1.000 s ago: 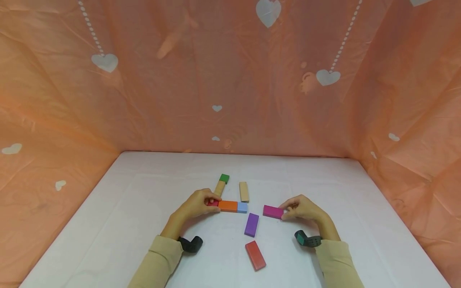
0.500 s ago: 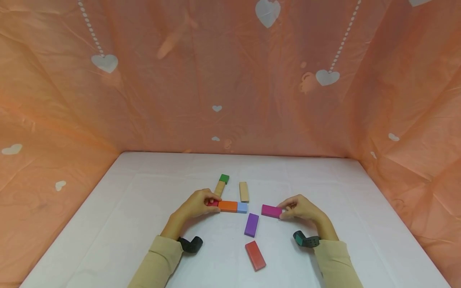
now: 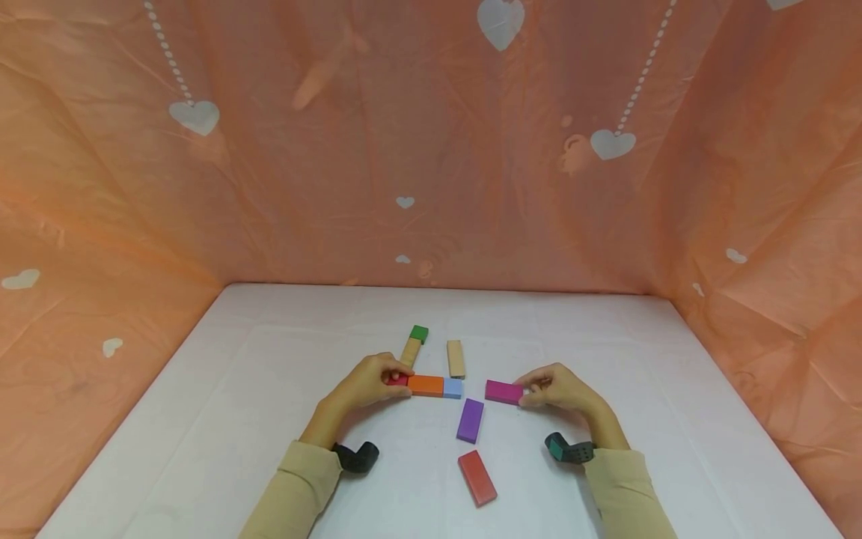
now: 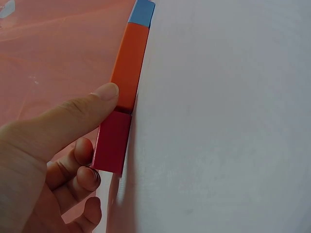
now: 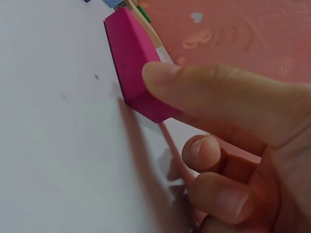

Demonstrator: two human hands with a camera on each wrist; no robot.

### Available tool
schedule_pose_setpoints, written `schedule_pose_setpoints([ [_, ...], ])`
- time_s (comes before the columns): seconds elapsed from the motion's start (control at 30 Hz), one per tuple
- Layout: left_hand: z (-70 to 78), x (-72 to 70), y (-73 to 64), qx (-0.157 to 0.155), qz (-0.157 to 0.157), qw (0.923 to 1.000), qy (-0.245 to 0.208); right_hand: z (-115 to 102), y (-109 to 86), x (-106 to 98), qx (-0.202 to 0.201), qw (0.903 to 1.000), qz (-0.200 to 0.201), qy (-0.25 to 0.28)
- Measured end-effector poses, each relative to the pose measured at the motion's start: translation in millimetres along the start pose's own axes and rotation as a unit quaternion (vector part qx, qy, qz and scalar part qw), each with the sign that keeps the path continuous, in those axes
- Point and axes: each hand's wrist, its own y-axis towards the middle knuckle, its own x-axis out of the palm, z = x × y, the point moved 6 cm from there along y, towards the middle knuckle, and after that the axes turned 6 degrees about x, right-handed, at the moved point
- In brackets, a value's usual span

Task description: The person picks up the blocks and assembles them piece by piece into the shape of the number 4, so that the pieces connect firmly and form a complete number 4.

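In the head view my left hand pinches a row of wooden blocks where the red block meets the orange block. The thumb tip overlaps the orange one's lower end in the left wrist view. A short light-blue block lies against the row's right end. My right hand pinches the right end of a magenta block between thumb and fingers. That block lies roughly lengthwise with the row, a gap away from the blue one. Its dark lower edge and shadow show in the right wrist view.
Behind the row, a natural-wood block touches a small green block; another natural-wood block stands right of them. A purple block and a coral-red block lie nearer on the white table. Orange curtain surrounds it.
My right hand has slid a little to the left with the magenta block, narrowing its gap to the light-blue block. My left hand and the other blocks have stayed put.
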Motion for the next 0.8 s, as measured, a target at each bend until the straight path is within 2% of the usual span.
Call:
schedule_pose_setpoints([
  [0.5, -0.3, 0.6, 0.3, -0.001, -0.002, 1.0000, -0.004, 1.0, 3.7, -0.4, 0.009, 0.9995, 0.028, -0.007],
  [0.8, -1.2, 0.8, 1.1, -0.010, -0.004, 0.9999, -0.007, 0.3, 5.5, 1.1, 0.003, 0.9995, 0.030, -0.004],
])
